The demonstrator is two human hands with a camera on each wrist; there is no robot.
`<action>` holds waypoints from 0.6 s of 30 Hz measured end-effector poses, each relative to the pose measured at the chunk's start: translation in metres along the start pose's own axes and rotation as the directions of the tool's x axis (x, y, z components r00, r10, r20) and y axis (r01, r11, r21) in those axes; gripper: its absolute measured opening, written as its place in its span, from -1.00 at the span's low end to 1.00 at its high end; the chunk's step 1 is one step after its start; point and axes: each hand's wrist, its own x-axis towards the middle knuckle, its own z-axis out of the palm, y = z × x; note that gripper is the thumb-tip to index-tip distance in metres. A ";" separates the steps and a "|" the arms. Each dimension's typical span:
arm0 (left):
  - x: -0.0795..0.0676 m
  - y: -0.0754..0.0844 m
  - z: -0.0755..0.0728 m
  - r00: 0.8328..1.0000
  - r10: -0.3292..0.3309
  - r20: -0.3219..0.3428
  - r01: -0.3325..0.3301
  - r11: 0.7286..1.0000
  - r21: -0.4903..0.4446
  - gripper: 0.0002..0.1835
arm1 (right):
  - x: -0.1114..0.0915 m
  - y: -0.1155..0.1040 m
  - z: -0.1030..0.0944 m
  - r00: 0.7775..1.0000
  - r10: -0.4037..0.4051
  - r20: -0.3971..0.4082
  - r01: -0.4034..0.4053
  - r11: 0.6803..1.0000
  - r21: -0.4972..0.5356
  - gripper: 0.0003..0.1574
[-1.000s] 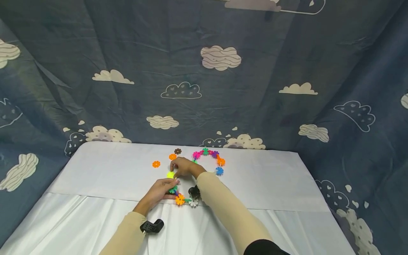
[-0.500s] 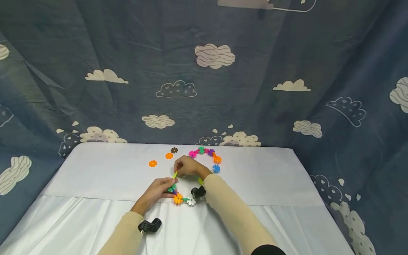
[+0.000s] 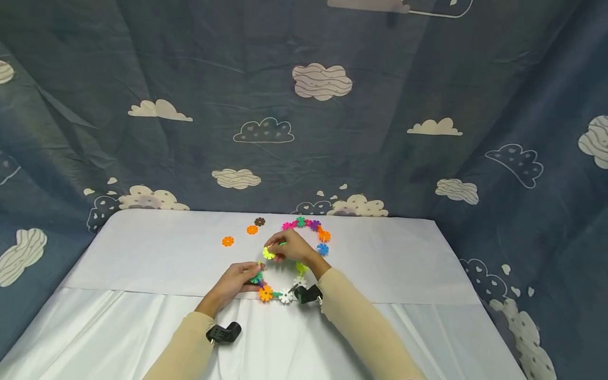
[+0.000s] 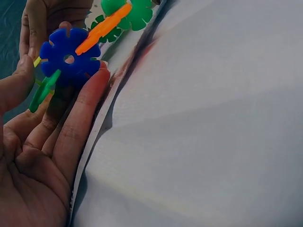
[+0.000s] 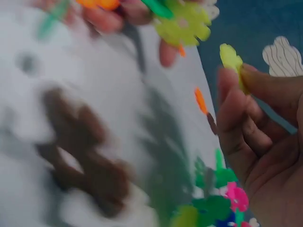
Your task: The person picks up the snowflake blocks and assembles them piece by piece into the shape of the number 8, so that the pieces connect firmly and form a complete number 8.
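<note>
A chain of slotted plastic flower-shaped discs, linked by pieces set edge-on, curves over the white cloth; an orange disc point(image 3: 266, 293) and a white disc point(image 3: 285, 296) lie on its near side. At the chain's left end, my left hand point(image 3: 233, 279) holds it between thumb and fingers, by a green disc point(image 3: 255, 277). A blue disc point(image 4: 71, 56) of this chain rests against those fingers in the left wrist view. Just above and right, my right hand point(image 3: 298, 249) pinches a loose yellow disc point(image 3: 268, 253) between thumb and fingertip, apart from the chain end.
Two orange discs point(image 3: 228, 241) and a brown disc point(image 3: 259, 221) lie loose at the back left. Behind my right hand, the linked discs arc round past a blue disc point(image 3: 323, 249). A dark cloud-patterned curtain point(image 3: 266, 158) hangs behind the table.
My right hand has moved right, away from my left hand, with the yellow disc in its fingers. My left hand keeps its hold on the chain. The head view has shifted slightly.
</note>
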 end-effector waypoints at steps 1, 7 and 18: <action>0.000 0.001 0.000 1.000 0.000 -0.001 0.000 1.000 0.000 -0.55 | -0.001 0.000 0.003 1.000 -0.007 -0.014 0.006 1.000 -0.002 -0.82; -0.001 0.002 -0.002 1.000 0.007 0.026 -0.007 1.000 -0.027 -0.53 | -0.003 0.006 0.019 0.994 -0.028 -0.101 0.032 0.999 0.033 -0.84; 0.000 -0.001 -0.004 0.997 0.041 0.065 -0.040 0.999 -0.020 -0.50 | -0.004 0.006 0.025 0.992 0.004 -0.126 0.005 0.997 0.074 -0.85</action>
